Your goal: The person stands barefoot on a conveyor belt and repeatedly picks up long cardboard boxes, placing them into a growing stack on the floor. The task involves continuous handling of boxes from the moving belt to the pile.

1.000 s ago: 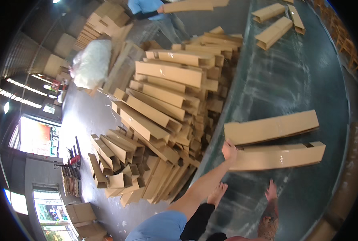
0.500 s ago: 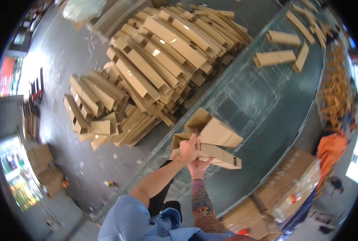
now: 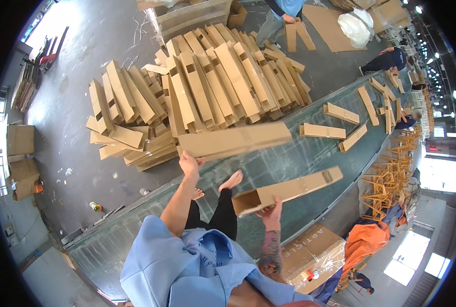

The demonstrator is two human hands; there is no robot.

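While a long green platform (image 3: 269,165) runs across the floor, a big pile of cardboard boxes (image 3: 233,77) lies along one edge of it. Above that edge is a long tan box (image 3: 233,141), and the fingers of the left hand (image 3: 189,163) hold its end. Above the platform's middle is an open-ended box (image 3: 297,188), held in the fingers of the right hand (image 3: 271,214).

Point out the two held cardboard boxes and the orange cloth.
Left-held cardboard box (image 3: 235,140), head view: broad side.
Right-held cardboard box (image 3: 300,187), head view: long side.
Orange cloth (image 3: 367,237), head view: draped middle.
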